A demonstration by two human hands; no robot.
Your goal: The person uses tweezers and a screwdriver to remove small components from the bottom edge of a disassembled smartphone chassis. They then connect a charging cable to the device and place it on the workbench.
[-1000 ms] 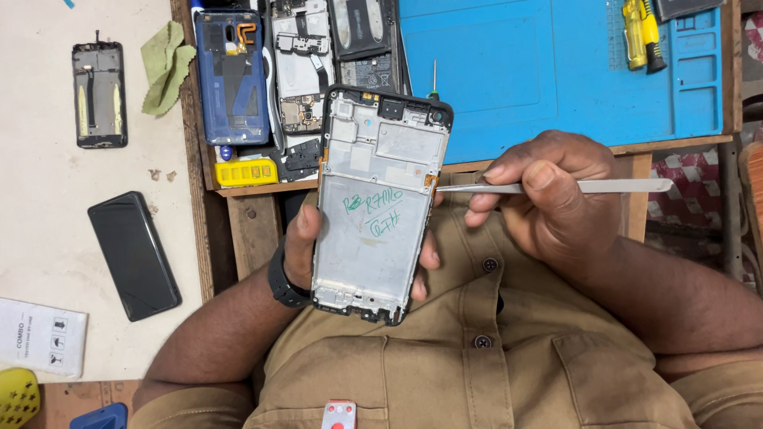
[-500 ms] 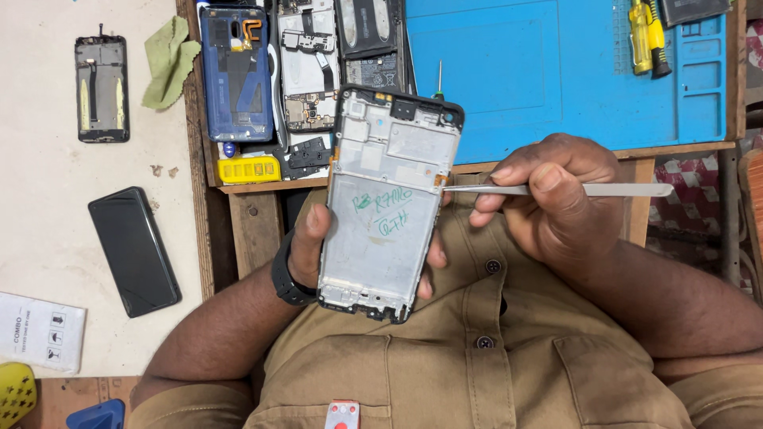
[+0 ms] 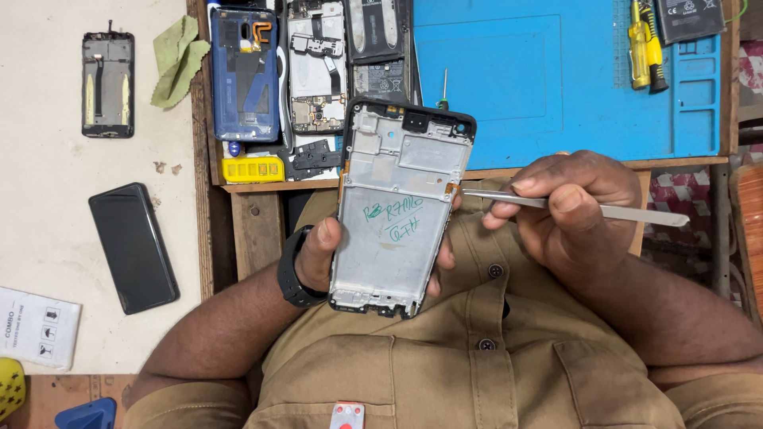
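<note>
The pale worktop is filling the left side of the view, and a wooden bench edge with a large blue rubber repair mat is lying along the top. The person is leaning over them in a khaki buttoned shirt, so the work is staying close to the chest, away from the loose parts.

The silver metal phone frame with green handwriting on its plate is being held upright in front of the shirt, its top end overlapping the near edge of the mat. The left hand is gripping it from behind, fingers wrapped around both long sides; probably this is keeping the inner face turned to the eyes and steady. A black wristband is sitting on that wrist.

The right hand is pinching a thin flat metal pry tool like a pen, fingers closed tight on it, with the tip touching the right edge of the frame, seemingly to work along that seam.

Opened phones are lying at the top, a black phone near the left edge, and yellow screwdrivers at the top right corner.
</note>
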